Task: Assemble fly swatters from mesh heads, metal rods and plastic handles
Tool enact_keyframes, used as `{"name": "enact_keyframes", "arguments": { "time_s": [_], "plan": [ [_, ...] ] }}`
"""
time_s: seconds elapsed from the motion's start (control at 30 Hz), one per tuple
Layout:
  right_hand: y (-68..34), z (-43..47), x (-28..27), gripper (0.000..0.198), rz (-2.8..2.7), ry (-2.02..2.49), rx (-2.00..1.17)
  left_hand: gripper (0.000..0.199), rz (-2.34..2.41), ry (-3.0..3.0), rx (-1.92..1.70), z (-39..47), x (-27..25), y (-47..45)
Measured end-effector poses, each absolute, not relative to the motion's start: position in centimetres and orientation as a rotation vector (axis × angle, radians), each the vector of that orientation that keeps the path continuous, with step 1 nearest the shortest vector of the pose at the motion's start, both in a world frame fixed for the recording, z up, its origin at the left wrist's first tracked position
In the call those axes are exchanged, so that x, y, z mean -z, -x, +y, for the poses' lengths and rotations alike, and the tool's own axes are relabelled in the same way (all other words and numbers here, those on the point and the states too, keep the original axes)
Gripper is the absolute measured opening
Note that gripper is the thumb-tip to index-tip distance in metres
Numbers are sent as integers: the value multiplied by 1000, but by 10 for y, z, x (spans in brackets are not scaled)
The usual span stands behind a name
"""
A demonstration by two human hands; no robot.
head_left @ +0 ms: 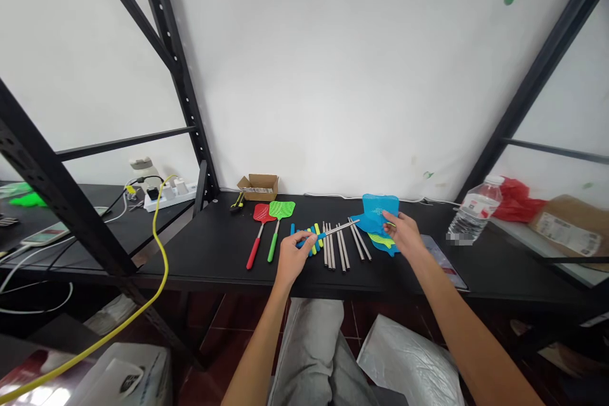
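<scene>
Blue handle with metal rod is grasped by the left grip, its tip directed at a blue swatter head, pinched by the right grip, apparently for alignment; loose rods are laid roughly side by side on the black surface, presumably for easy access

Rods: shiny metal; swatter heads: plastic (semi-gloss); tabletop w/ matt surf.
</scene>
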State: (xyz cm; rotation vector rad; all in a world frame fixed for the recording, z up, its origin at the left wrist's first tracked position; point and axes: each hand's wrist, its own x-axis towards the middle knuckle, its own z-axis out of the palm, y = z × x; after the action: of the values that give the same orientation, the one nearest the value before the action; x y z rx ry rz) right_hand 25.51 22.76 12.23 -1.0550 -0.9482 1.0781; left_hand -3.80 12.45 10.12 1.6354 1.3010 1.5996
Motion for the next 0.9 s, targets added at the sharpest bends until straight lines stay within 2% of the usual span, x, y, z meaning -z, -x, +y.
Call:
{"name": "enact_keyframes", "arguments": {
  "time_s": [0.1,0.27,0.67,0.9],
  "plan": [
    [-233,199,-109,31,-780,800,-1287,36,1298,-1642,-1593,124,-102,38],
    [-215,170,-93,26,-602,700,-1427,36,1288,-1644,-1537,124,-103,36],
    [-213,159,-96,24,-540,649,-1375,29,1248,-1694,-1502,121,-107,35],
    [-213,160,-93,24,-619,662,-1323,33,1264,-1677,-1488,122,-104,36]
  ]
}}
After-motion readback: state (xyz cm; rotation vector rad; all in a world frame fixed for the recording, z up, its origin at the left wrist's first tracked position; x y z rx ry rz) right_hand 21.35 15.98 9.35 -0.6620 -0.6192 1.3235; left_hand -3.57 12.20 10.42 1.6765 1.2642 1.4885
